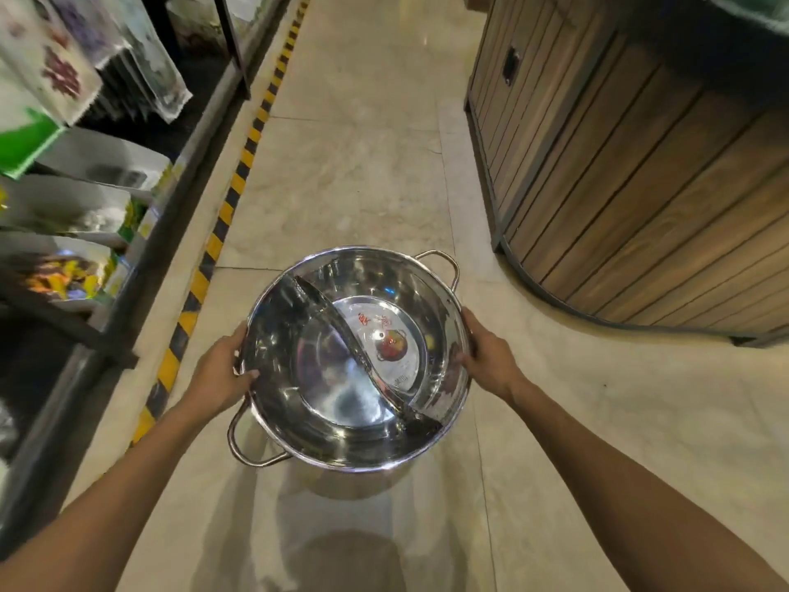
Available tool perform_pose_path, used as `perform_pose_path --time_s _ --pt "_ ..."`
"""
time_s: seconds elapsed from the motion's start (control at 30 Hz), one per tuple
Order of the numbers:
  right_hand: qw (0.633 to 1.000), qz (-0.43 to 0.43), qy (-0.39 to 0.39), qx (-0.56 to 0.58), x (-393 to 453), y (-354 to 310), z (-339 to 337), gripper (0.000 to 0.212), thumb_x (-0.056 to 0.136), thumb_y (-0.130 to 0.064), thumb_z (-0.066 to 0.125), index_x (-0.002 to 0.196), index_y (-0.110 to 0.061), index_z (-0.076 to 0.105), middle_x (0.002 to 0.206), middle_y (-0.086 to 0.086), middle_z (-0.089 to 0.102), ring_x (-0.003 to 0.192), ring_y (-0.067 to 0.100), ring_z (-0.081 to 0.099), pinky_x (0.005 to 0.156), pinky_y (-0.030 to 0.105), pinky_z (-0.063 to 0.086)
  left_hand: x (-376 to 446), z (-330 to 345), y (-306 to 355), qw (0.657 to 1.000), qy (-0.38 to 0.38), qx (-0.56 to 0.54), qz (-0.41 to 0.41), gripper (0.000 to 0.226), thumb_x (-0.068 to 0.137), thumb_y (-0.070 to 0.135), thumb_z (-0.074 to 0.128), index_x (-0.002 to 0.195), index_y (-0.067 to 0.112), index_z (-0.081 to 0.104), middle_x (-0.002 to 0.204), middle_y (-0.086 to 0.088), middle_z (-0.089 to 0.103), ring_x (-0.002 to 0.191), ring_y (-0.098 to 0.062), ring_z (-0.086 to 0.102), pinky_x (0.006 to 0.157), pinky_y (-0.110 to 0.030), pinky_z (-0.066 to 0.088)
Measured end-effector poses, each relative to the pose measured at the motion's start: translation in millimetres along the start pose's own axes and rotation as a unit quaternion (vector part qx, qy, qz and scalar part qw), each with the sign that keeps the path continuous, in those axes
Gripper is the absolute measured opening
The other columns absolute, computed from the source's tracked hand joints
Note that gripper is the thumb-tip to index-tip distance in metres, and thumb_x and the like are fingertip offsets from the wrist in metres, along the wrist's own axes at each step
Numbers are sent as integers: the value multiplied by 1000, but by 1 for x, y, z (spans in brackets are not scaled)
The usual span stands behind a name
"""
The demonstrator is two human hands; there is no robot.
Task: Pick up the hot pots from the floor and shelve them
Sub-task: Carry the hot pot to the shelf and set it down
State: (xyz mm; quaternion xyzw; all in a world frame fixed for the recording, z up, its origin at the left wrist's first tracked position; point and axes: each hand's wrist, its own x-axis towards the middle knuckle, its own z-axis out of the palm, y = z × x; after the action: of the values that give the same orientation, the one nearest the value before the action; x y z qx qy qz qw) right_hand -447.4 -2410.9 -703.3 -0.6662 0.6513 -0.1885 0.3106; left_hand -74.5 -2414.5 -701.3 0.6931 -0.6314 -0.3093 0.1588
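Hands meet on either side of a steel hot pot (358,361) in the head view, and the pot sits up off the pale tiled floor (363,164), held between them about the middle of the aisle. The left hand (222,369) wraps the left rim, its grip pressed together on the metal with the thumb lying over the edge and the fingers tucked beneath. The right hand (491,356) does the same on the right rim, its grip pinching the pot's wall, thumb inside the lip. A curved divider (363,348) runs through the bowl from upper left to lower right, splitting it into two compartments, and a round sticker (390,343) with red print lies on the bottom of the right-hand one. One loop handle (442,267) sticks out at the far right of the pot, the other (247,442) at the near left, just below the left hand; neither hand is on a handle. Below the pot a second shiny rim seems to show, though blur makes it hard to tell whether that is another pot or a reflection. A strip of yellow and black tape (239,181) runs along the floor to the left, beside a shelf (85,198) stacked with boxed goods. A curved wooden slatted counter (640,164) stands to the right, well apart from the pot.
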Motion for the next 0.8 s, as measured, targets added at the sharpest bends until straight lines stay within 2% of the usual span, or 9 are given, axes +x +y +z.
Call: perform_pose_path --time_s 0.1,0.23,0.3,0.37,0.47,0.57,0.63,0.7,0.8 --pt "1000 -5 -2 -21 -6 -88 -76 79 79 -66 44 146 -32 17 112 4 65 95 24 62 80 21 37 -30 -97 56 999 22 -30 -21 80 71 -2 72 140 16 35 123 -20 56 107 -36 56 93 -45 47" --pt "997 -59 -30 -29 -23 -211 -174 99 66 -85 27 146 -25 20 95 -3 57 78 15 54 73 19 35 -88 -229 127 998 54 -31 -18 68 67 -2 74 128 13 50 113 -16 64 98 -24 60 84 -32 46" --pt "994 -78 -49 -61 -33 -268 -217 79 83 -61 47 146 -24 18 103 5 65 85 23 61 70 18 33 -123 -288 159 997 64 -14 -37 69 67 4 76 130 16 50 113 -14 64 105 -30 60 84 -35 45" --pt "991 -101 -61 -64 -42 -317 -249 74 87 -40 59 147 -23 19 107 5 68 87 24 64 71 17 36 -157 -338 181 995 89 -11 -53 73 67 6 76 133 22 47 114 -13 64 107 -31 59 85 -37 45" --pt "988 -134 -71 -34 -55 -374 -275 74 81 -39 59 145 -27 23 69 -23 51 62 -3 48 60 6 32 -208 -386 200 988 117 -28 -97 83 70 8 74 140 29 35 115 -15 60 105 -33 58 89 -40 45" --pt "977 -184 -101 -36 -60 -411 -270 68 89 -30 57 146 -29 21 65 -24 44 61 -3 44 59 6 31 -263 -404 203 977 166 -55 -126 84 69 30 75 141 28 31 115 -10 58 106 -28 56 87 -40 46" --pt "963 -225 -142 -40 -64 -432 -255 66 90 -31 56 146 -27 20 75 -13 60 70 13 56 63 11 35 -303 -406 198 962 196 -73 -177 82 72 27 73 142 24 30 117 -9 58 105 -28 55 87 -40 46" --pt "943 -271 -183 -61 -66 -453 -234 65 91 -32 54 146 -26 20 107 13 69 93 31 63 75 19 37 -348 -402 189 940 228 -74 -242 81 74 11 73 142 21 31 120 -13 60 104 -31 58 85 -38 45" --pt "900 -346 -250 -87 -75 -492 -195 72 88 -33 58 146 -30 17 123 12 64 102 31 63 73 16 37 -425 -390 187 901 283 -93 -315 78 73 4 71 141 15 34 128 -17 57 115 -33 55 93 -38 45"
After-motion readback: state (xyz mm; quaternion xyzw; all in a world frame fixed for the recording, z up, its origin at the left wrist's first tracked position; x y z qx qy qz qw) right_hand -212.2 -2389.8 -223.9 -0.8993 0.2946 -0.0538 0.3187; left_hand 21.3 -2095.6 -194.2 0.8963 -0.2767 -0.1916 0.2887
